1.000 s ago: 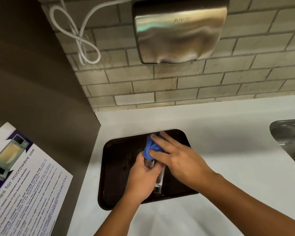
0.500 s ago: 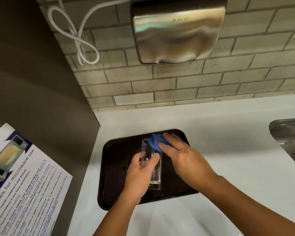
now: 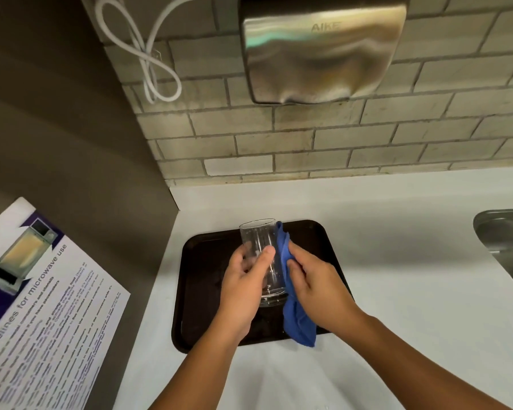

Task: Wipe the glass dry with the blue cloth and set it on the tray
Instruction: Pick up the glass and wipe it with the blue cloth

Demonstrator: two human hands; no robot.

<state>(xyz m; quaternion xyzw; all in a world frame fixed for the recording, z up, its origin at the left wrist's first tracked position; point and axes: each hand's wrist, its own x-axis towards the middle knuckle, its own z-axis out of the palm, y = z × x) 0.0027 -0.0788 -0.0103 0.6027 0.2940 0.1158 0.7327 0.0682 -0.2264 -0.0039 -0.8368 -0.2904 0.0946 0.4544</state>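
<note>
A clear drinking glass [image 3: 261, 241] is held upright over the dark brown tray [image 3: 202, 279], mouth up. My left hand [image 3: 243, 291] wraps around its lower half from the left, thumb across the front. My right hand [image 3: 317, 288] presses the blue cloth [image 3: 296, 318] against the glass's right side; the cloth runs from the rim down past the base and hangs below my palm. Whether the glass base touches the tray is hidden by my hands.
The tray lies on a white counter [image 3: 397, 276] in a corner. A steel sink [image 3: 507, 241] edge is at the right. A hand dryer [image 3: 320, 48] and looped white cable [image 3: 151, 63] hang on the tiled wall. A microwave guidelines poster [image 3: 42, 306] is on the left wall.
The cloth came out of the glass's mouth and moved down along its right outer side. The glass now stands taller and more upright in my left hand.
</note>
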